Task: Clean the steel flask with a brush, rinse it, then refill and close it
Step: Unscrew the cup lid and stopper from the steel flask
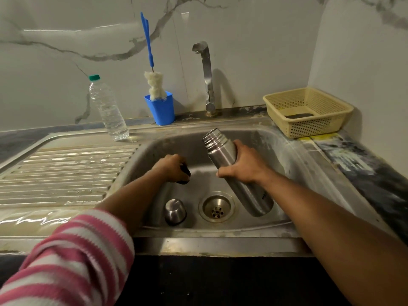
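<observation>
My right hand [244,164] grips the steel flask [223,151] around its upper body, holding it tilted over the sink basin [276,151], open threaded mouth pointing up and away. My left hand [171,167] holds a small black stopper [185,174] low in the basin. The flask's steel cap cup [174,212] stands upside down on the basin floor, left of the drain [216,209]. A bottle brush with a blue handle [147,40] and white bristles stands in a blue cup [161,108] behind the sink.
A tap [206,69] rises behind the basin, with no water running. A clear plastic water bottle [108,109] with a green cap stands on the ribbed drainboard [61,171]. A beige plastic basket [308,111] sits on the counter at the right.
</observation>
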